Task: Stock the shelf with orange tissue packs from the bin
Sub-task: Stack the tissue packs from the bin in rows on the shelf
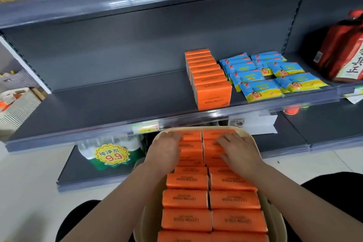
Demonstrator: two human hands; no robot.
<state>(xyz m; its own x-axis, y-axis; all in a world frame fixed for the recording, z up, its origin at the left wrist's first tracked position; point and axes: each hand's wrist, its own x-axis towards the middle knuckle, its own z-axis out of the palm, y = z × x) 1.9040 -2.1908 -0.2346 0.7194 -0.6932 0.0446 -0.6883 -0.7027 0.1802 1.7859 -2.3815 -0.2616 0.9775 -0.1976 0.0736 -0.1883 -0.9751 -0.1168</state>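
Both my hands lie on the orange tissue packs (186, 198) in the cream bin (152, 220), which holds them in two columns side by side. My left hand (165, 149) rests flat on the left column and my right hand (235, 149) spreads its fingers over the right, neither gripping. On the shelf (117, 100), one row of orange packs (211, 82), about eight deep, stands just beside roughly nine blue packs (261, 88).

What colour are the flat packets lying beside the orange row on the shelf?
The packets are blue with yellow, clearest in the head view.
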